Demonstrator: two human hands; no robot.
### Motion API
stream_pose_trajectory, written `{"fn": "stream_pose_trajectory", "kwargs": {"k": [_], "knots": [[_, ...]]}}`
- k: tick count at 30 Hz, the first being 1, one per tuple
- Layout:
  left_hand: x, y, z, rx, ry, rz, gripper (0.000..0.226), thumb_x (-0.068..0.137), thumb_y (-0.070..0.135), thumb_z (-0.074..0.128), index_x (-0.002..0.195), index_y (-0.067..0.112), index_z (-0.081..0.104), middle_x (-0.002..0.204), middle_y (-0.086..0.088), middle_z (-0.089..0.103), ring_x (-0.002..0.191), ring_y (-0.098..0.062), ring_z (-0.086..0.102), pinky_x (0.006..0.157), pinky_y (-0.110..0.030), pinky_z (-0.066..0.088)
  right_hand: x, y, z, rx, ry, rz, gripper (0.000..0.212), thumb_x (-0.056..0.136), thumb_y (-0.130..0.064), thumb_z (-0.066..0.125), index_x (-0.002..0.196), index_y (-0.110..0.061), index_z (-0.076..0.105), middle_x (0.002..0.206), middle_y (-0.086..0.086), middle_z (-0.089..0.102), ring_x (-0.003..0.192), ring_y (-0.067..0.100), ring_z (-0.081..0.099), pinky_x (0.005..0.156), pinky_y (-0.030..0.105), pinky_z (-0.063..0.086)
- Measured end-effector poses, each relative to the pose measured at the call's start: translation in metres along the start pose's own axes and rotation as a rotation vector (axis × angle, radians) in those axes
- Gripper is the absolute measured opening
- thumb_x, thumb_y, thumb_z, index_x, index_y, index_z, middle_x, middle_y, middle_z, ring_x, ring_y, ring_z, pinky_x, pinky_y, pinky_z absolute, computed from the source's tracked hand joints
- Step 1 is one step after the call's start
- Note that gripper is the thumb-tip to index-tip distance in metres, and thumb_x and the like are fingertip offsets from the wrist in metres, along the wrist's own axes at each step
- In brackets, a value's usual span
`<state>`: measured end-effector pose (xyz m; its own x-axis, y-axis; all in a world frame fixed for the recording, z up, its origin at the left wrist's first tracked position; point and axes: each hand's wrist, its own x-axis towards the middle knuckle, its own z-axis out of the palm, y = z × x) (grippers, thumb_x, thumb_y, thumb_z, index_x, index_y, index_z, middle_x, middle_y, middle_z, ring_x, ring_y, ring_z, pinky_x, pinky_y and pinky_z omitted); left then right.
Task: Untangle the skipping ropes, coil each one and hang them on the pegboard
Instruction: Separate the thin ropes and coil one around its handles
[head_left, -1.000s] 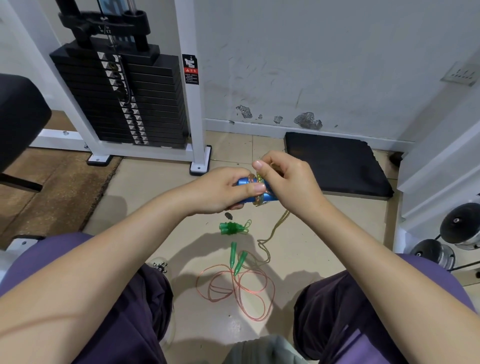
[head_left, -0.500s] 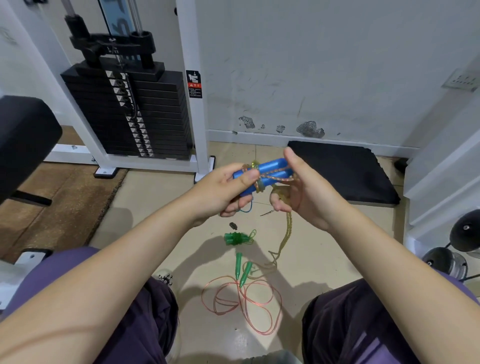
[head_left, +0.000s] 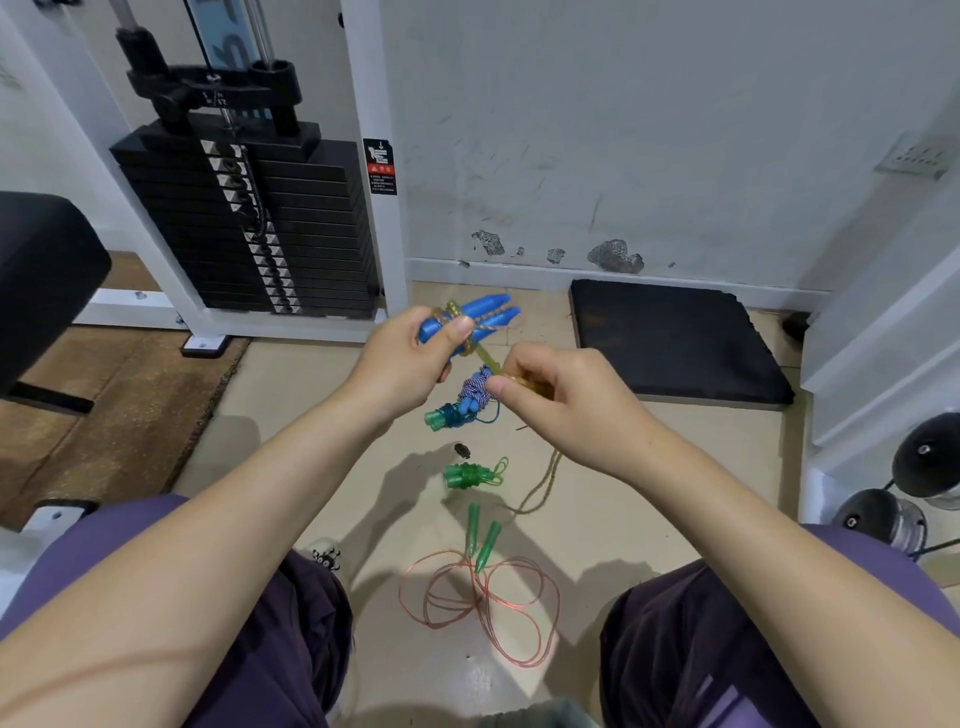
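left hand (head_left: 410, 358) grips blue handles (head_left: 470, 322) pointing up-right; right hand (head_left: 566, 400) pinches yellow rope (head_left: 488, 358)

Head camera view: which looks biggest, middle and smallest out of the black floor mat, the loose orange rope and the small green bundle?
Largest: black floor mat.
Then: loose orange rope.
Smallest: green bundle.
The mat lies farther away, so its lead is safe.

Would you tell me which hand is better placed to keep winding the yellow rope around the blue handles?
Right: the right hand already pinches the yellow rope, while the left hand grips the blue handles.
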<state>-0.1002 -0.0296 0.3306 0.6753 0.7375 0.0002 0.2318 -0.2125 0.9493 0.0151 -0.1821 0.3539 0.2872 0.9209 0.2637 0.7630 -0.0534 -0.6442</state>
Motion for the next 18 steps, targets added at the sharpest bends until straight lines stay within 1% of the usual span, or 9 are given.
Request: {"fn": "stream_pose_trajectory", "kwargs": {"k": [1,3,5,6,10,12,13,16,18], "knots": [[-0.001,0.0,-0.001,0.084,-0.059,0.006,0.025,0.097,0.04,0.06,0.08,0.022,0.058,0.052,0.006,0.05,0.041,-0.006,0.039,0.039,-0.018,0.028,0.0,0.001,-0.004,-0.008,0.022,-0.021,0.027,0.094,-0.026,0.063,0.073,-0.01,0.056,0.055,-0.006,0.041,0.054,0.012,0.037,0.054,0.029,0.032],[-0.005,0.003,-0.002,0.18,-0.304,-0.021,0.025,0.096,0.04,0.061,0.082,0.02,0.059,0.054,0.005,0.05,0.043,-0.007,0.039,0.039,-0.018,0.028,0.002,0.003,-0.012,-0.033,0.055,-0.036,0.023,0.094,-0.026,0.063,0.075,-0.013,0.059,0.059,-0.006,0.047,0.058,0.012,0.042,0.058,0.035,0.039],[-0.011,0.008,-0.004,0.154,-0.573,-0.06,0.027,0.097,0.039,0.06,0.081,0.019,0.056,0.058,-0.001,0.047,0.043,-0.009,0.034,0.04,-0.017,0.026,0.004,0.006,-0.018,-0.049,0.069,-0.042,0.018,0.093,-0.02,0.064,0.078,-0.01,0.063,0.068,-0.003,0.054,0.067,0.015,0.049,0.064,0.036,0.042],[-0.013,0.011,-0.005,0.12,-0.651,-0.061,0.027,0.098,0.038,0.059,0.08,0.019,0.054,0.059,-0.003,0.045,0.043,-0.01,0.032,0.04,-0.017,0.025,0.005,0.008,-0.02,-0.026,0.076,-0.028,0.016,0.093,-0.018,0.064,0.079,-0.008,0.065,0.072,0.0,0.057,0.07,0.015,0.05,0.066,0.033,0.042],[-0.016,0.018,-0.006,0.082,-0.702,-0.017,0.026,0.098,0.035,0.058,0.08,0.017,0.051,0.061,-0.007,0.045,0.042,-0.01,0.032,0.039,-0.018,0.025,0.006,0.01,-0.019,0.129,0.065,0.117,0.015,0.091,-0.018,0.067,0.083,-0.006,0.07,0.075,0.012,0.064,0.065,0.007,0.05,0.062,0.024,0.04],[-0.018,0.017,-0.005,0.102,-0.697,0.009,0.026,0.098,0.033,0.057,0.079,0.017,0.051,0.061,-0.009,0.046,0.041,-0.009,0.035,0.039,-0.018,0.027,0.007,0.011,-0.017,0.188,0.043,0.172,0.011,0.09,-0.018,0.069,0.085,-0.008,0.069,0.075,0.011,0.065,0.065,0.005,0.051,0.061,0.02,0.041],[-0.019,0.016,-0.005,0.106,-0.693,0.021,0.025,0.099,0.032,0.057,0.079,0.018,0.05,0.061,-0.009,0.047,0.04,-0.008,0.037,0.039,-0.018,0.028,0.008,0.011,-0.017,0.241,0.035,0.186,0.009,0.089,-0.016,0.07,0.088,-0.008,0.066,0.074,0.01,0.062,0.065,0.007,0.051,0.062,0.02,0.042],[-0.021,0.015,-0.005,0.084,-0.694,0.042,0.023,0.101,0.028,0.055,0.08,0.017,0.051,0.061,-0.009,0.047,0.038,-0.004,0.043,0.038,-0.016,0.029,0.008,0.013,-0.018,0.365,0.018,0.178,0.02,0.086,-0.01,0.072,0.088,-0.003,0.053,0.072,0.015,0.048,0.065,0.019,0.043,0.062,0.031,0.038],[-0.021,0.015,-0.006,0.065,-0.696,0.049,0.022,0.1,0.028,0.055,0.08,0.018,0.052,0.061,-0.008,0.048,0.038,-0.003,0.044,0.038,-0.017,0.029,0.008,0.015,-0.019,0.343,0.004,0.175,0.022,0.086,-0.013,0.073,0.083,-0.002,0.054,0.072,0.014,0.048,0.066,0.018,0.041,0.062,0.031,0.036]]}}
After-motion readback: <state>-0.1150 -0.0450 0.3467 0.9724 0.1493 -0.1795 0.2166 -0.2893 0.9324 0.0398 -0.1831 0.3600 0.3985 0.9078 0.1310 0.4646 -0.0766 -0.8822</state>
